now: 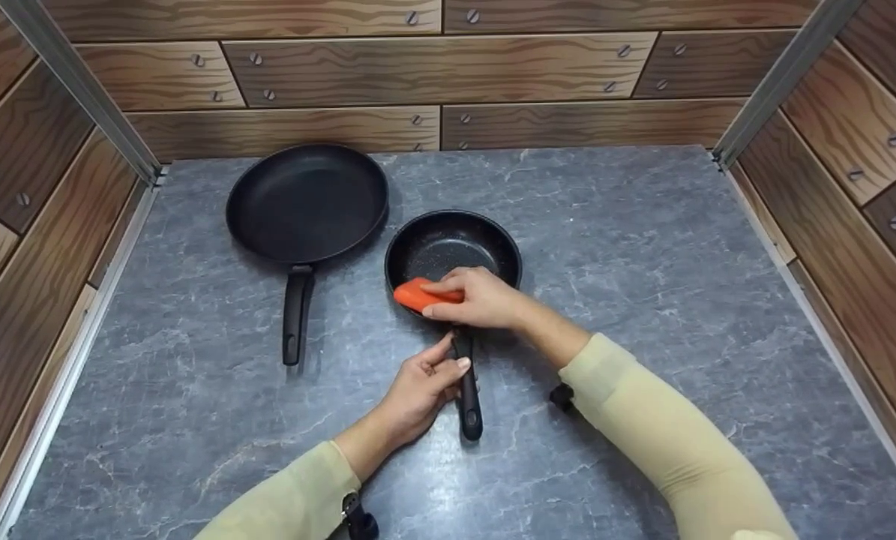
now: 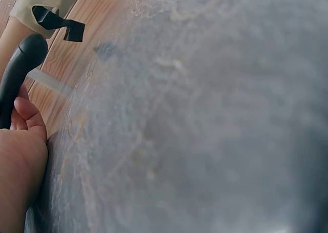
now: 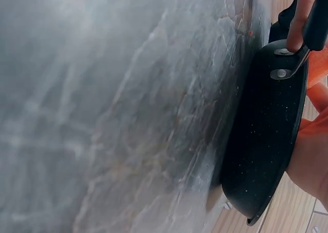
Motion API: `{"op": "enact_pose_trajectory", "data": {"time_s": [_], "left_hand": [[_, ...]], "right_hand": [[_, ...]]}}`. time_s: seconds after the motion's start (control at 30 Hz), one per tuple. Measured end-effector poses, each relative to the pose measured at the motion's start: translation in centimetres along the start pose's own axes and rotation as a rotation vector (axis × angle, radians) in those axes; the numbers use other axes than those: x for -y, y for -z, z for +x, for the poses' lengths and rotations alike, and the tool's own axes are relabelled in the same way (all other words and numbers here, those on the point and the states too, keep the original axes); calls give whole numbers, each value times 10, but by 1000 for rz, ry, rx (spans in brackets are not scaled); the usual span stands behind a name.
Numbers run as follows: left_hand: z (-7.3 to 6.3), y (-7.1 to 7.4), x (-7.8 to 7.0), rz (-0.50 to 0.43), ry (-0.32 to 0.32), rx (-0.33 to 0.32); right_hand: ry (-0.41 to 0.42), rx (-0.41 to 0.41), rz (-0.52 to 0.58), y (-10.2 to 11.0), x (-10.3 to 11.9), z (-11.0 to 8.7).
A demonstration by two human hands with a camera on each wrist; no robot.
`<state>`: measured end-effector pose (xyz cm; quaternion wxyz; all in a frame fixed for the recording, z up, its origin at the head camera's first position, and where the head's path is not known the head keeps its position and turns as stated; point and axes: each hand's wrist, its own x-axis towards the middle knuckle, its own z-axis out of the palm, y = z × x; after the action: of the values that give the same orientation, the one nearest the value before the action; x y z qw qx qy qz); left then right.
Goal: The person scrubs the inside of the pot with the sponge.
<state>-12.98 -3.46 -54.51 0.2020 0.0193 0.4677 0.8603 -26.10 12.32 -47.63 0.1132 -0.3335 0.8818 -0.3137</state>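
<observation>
A small black speckled frying pan (image 1: 448, 251) stands near the middle of the table, its handle (image 1: 471, 420) pointing toward me. My left hand (image 1: 421, 386) grips that handle close to the pan, with the thumb on top. In the left wrist view the left hand (image 2: 23, 151) curls by the dark handle (image 2: 18, 74). My right hand (image 1: 481, 298) pinches an orange cloth or sponge (image 1: 416, 294) at the pan's near left inner wall; its exact kind is unclear. The right wrist view shows the pan's outer side (image 3: 261, 141) and part of the right hand (image 3: 310, 161).
A larger black frying pan (image 1: 309, 202) lies at the back left, its handle toward me. The grey marbled table (image 1: 627, 247) is enclosed by wood-patterned walls (image 1: 440, 67) at the back and both sides. Metal posts (image 1: 766, 82) stand at the rear corners.
</observation>
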Motion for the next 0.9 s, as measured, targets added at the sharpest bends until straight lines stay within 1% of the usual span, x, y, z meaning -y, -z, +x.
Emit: {"op": "enact_pose_trajectory", "data": {"time_s": [0.2, 0.4, 0.63, 0.77, 0.9], "left_hand": [[0, 0, 0, -6, 3, -11], [-1, 1, 0, -2, -10, 10], [-2, -1, -1, -11, -13, 15], [-1, -1, -1, -4, -14, 16], [-2, -1, -1, 0, -15, 7]], "right_hand": [[-14, -8, 25, -1, 0, 6], [-26, -19, 65, -3, -1, 10], [-21, -35, 100, -8, -3, 17], [-17, -52, 105, -8, -4, 20], [-31, -49, 101, -9, -4, 23]]}}
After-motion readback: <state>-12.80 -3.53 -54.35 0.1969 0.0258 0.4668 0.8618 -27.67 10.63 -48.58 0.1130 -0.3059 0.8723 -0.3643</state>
